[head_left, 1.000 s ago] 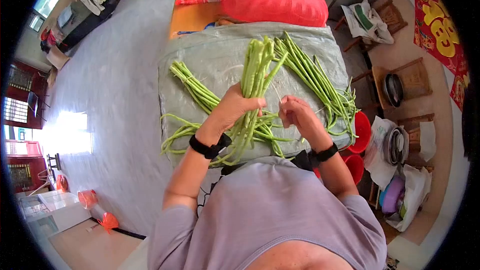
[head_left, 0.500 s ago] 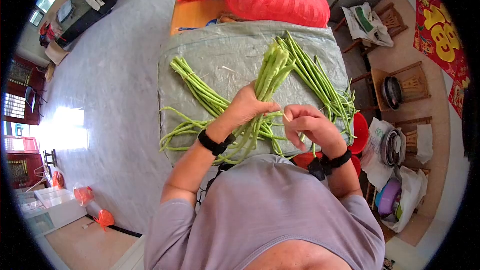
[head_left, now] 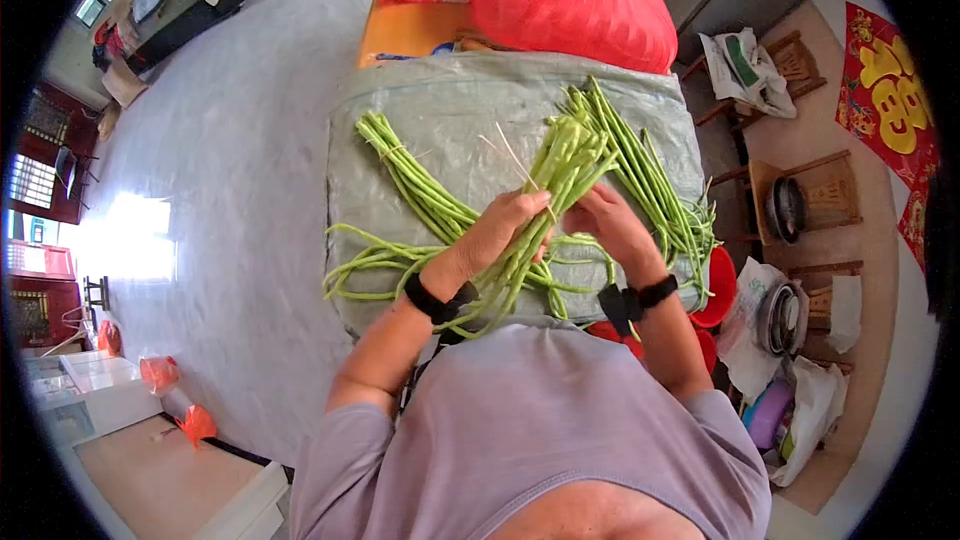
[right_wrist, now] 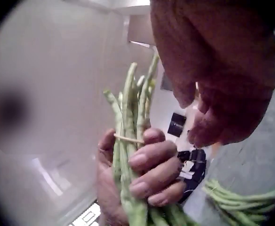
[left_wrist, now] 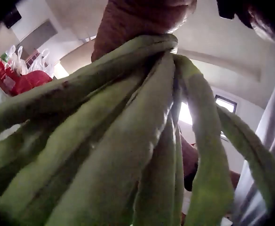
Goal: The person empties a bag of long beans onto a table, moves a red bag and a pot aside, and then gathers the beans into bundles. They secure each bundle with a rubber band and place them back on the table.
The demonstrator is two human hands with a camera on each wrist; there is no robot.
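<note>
My left hand grips a bundle of long green beans around its middle, cut ends pointing up and away. A thin pale tie crosses the bundle under the left thumb and index finger, and its loose ends stick out past the beans in the head view. My right hand is beside the bundle's right side, partly behind it. In the right wrist view its fingers are bent and apart from the beans; I cannot tell whether they pinch anything. Bean tails hang below my left hand, filling the left wrist view.
A tied bean bundle lies on the left of the grey sheet, and more long beans lie on the right. Loose beans curl near the front. Behind sits a red cover with a black phone-like slab; red buckets stand at right.
My left hand has tilted the bundle to the right. The right hand has moved from in front of the beans to their far right side, and the tie now lies across the bundle.
</note>
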